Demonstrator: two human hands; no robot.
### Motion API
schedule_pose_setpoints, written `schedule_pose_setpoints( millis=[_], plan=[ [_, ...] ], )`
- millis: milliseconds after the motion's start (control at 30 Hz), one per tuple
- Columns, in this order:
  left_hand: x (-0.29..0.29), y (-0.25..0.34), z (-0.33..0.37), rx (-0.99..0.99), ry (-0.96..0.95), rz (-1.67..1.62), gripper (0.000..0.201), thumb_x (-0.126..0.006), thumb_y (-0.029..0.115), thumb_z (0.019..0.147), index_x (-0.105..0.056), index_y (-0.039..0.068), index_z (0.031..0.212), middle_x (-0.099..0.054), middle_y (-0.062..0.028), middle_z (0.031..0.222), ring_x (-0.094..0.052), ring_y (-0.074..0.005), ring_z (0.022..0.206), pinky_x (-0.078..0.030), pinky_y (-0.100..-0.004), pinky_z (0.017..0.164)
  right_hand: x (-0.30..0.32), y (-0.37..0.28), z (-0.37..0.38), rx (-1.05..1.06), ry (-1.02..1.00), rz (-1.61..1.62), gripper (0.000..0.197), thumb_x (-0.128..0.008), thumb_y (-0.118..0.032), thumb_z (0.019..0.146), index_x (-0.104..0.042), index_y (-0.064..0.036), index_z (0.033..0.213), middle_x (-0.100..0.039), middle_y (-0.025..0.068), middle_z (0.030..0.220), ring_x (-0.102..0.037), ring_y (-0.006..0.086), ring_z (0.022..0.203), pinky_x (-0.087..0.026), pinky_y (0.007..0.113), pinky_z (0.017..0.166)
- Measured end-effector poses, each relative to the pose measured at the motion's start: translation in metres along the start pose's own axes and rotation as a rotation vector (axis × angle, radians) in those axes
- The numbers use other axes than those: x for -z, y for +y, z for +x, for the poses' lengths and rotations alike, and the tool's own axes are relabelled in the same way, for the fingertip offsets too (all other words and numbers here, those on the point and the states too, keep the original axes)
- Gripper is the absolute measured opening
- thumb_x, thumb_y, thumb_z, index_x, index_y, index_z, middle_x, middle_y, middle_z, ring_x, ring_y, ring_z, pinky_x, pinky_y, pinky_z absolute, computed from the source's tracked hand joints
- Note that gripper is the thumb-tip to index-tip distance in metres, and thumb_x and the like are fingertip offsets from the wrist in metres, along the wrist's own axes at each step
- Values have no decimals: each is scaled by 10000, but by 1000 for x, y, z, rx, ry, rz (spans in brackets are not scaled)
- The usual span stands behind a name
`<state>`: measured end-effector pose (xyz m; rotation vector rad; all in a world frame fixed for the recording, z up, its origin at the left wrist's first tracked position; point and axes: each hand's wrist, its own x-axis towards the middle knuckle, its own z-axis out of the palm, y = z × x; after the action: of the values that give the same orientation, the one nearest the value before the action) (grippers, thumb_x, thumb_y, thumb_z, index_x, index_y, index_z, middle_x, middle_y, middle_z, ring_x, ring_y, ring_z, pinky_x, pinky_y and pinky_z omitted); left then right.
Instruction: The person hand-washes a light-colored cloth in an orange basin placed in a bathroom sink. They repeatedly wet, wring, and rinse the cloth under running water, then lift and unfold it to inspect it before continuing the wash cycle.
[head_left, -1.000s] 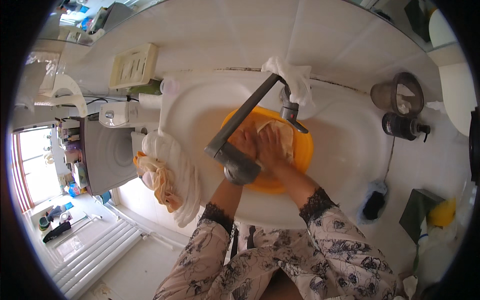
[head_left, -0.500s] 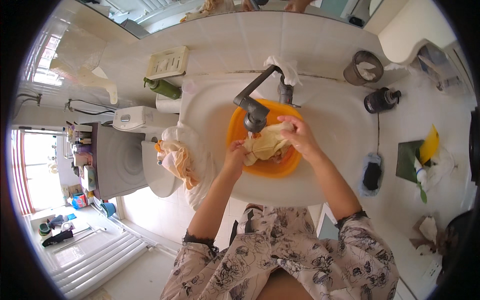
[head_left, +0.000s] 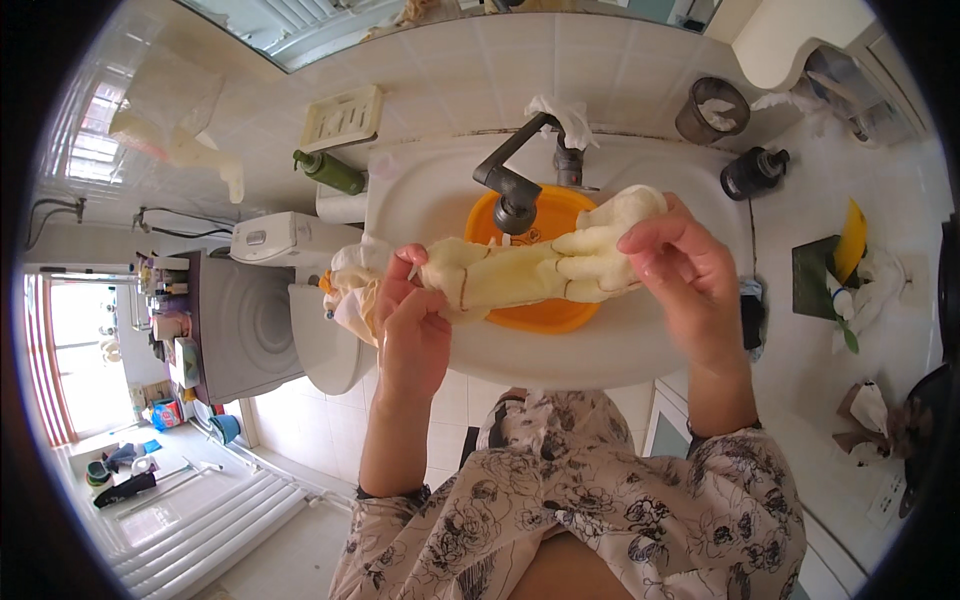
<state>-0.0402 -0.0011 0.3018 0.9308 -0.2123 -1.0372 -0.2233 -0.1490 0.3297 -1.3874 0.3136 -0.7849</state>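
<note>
A pale yellow, soft plush cloth piece (head_left: 515, 275) with puffy ends and thin brown lines is stretched sideways above the sink; its exact kind is unclear. My left hand (head_left: 410, 330) pinches its left end between thumb and fingers. Its puffy right end is gripped by my right hand (head_left: 685, 275). Below the piece, partly hidden, an orange plastic basin (head_left: 545, 320) stands in the white sink (head_left: 650, 345). The dark grey faucet (head_left: 512, 200) reaches over the basin, just behind the cloth piece.
Light-coloured cloths (head_left: 355, 300) lie on the toilet at left. A green bottle (head_left: 330, 172) and soap tray (head_left: 341, 118) stand beyond the sink's left corner. At right are a black pump bottle (head_left: 754, 173) and a dark bin (head_left: 712, 110). A mirror edge runs along the top.
Both hands have lifted the plush piece up from the basin under the faucet, moved apart and stretched it out between them. The view has shifted slightly.
</note>
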Motion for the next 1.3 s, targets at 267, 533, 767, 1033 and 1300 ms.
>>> schedule_pose_setpoints(
  millis=[267, 533, 767, 1033, 1300],
  plan=[
    [72, -113, 67, 141, 246, 285, 247, -554, 19, 785, -446, 82, 998, -536, -46, 950, -540, -143, 854, -448, -281, 736, 19, 188, -23, -419, 185, -113, 174, -479, -78, 881, -625, -53, 972, -494, 30, 1024, -494, 137, 881, -409, 267, 778],
    [156, -225, 138, -194, -22, 1090, 335, -509, 89, 840, -443, 57, 1167, -532, -97, 1039, -530, -234, 928, -420, -322, 812, 11, 357, -23, -147, -66, -1230, 269, -529, -146, 784, -601, -89, 1037, -441, 94, 1248, -242, 263, 1300, -246, 455, 1028],
    [168, -274, 154, -329, 195, 1600, 355, -424, 197, 897, -409, 30, 1210, -484, -208, 1113, -477, -371, 1022, -345, -418, 923, 19, 419, -25, -244, -200, -1313, 427, -380, -246, 855, -447, -128, 1260, -322, 80, 1367, -155, 248, 1331, -137, 431, 1074],
    [124, -227, 151, 155, 357, 989, 316, -459, 248, 885, -449, 28, 1113, -518, -169, 1009, -518, -290, 946, -417, -370, 801, 14, 387, -2, -416, -135, -848, 462, -447, -176, 839, -388, -77, 1286, -360, 167, 1320, -327, 331, 1212, -265, 378, 1022],
    [166, -191, 131, 259, 467, 513, 543, -658, 255, 774, -330, 61, 1161, -548, -87, 957, -561, -171, 857, -472, -291, 673, 49, 297, -1, -673, -131, -491, 605, -763, -103, 556, -456, -95, 1077, -471, 121, 1044, -501, 292, 939, -433, 337, 811]
  ],
)
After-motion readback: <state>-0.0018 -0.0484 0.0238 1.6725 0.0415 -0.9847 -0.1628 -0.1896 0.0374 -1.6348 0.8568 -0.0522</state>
